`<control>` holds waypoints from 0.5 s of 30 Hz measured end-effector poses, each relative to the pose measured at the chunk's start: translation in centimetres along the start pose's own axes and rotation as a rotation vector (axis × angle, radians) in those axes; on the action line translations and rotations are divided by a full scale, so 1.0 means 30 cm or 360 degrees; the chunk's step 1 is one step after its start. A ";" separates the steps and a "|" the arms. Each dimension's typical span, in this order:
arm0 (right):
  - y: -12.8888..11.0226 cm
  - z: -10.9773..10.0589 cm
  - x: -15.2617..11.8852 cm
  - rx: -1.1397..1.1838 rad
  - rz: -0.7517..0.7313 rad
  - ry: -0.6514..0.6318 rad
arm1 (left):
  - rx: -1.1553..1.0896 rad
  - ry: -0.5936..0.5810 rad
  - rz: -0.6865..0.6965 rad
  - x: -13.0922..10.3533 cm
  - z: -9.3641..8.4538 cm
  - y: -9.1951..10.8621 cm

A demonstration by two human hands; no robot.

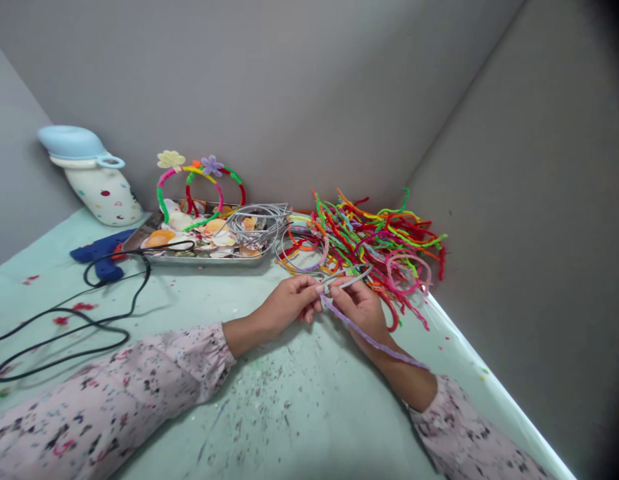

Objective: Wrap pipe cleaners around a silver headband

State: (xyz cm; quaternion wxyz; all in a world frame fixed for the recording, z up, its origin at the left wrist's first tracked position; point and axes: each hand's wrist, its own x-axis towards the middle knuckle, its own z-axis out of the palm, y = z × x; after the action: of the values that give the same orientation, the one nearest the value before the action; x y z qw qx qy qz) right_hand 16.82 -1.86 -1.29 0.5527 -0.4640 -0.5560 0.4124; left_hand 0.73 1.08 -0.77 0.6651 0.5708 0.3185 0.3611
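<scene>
My left hand (297, 298) pinches one end of a light purple pipe cleaner (372, 341) between thumb and fingertips. From there the pipe cleaner runs across my right hand and lies along my right wrist. My right hand (360, 310) is closed on a piece of grey wire (358, 275), whose end sticks out past the fingers. The two hands' fingertips almost meet, where the wire and pipe cleaner come together. Their exact contact is too small to make out. Just beyond the hands lies a big heap of multicoloured pipe cleaners (374, 240).
A metal tray (209, 261) of seashells (162, 238) holds a coil of grey wire (259, 223) and two colourful headbands with flowers (171, 159). Left of it are a blue glue gun (102, 252), its black cable (124, 333) and a white bottle (105, 193) with a blue lid. Grey walls enclose the table.
</scene>
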 end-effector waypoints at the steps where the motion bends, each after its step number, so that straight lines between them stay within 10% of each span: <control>1: 0.001 0.000 0.000 -0.0002 -0.0001 0.0004 | 0.0009 -0.0002 0.0005 0.000 0.001 0.000; 15: 0.004 0.000 0.001 0.0022 -0.0021 0.0040 | -0.0062 -0.0022 -0.0011 -0.009 0.004 0.008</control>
State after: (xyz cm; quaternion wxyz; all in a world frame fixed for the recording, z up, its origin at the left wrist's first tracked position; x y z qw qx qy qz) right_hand 16.82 -1.81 -1.41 0.5655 -0.4617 -0.5492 0.4067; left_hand 0.67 0.80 -0.52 0.6794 0.5592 0.3088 0.3610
